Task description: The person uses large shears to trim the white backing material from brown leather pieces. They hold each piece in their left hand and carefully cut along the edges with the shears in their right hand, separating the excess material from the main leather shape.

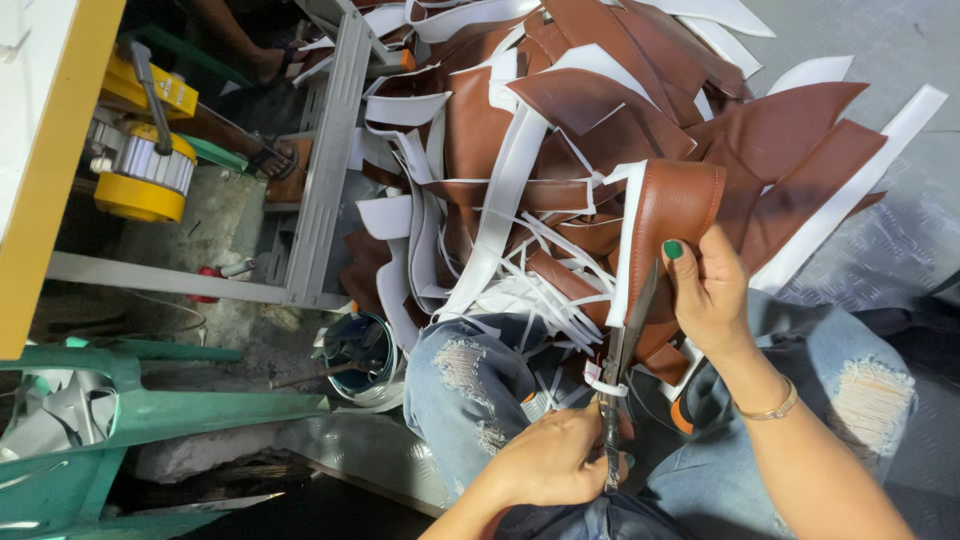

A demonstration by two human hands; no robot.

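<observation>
— What do the hands hold?
— The left hand [560,462] grips scissors [622,350]; the right hand [712,290] pinches a folded brown leather piece [675,205] above the lap.
— And around them?
— A heap of brown and white scraps [520,150] on the floor.

Scrap pile [560,150] apparently beyond knees [470,390]

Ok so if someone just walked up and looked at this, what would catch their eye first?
Probably the big heap of brown and white leather-like offcuts spilling across the floor at top centre. Next, the person's hands in front of it: the right hand, with a green-painted nail, holds up a folded brown piece while the left hand works scissors along its edge, over knees in ripped jeans. A yellow machine sits at far left.
</observation>
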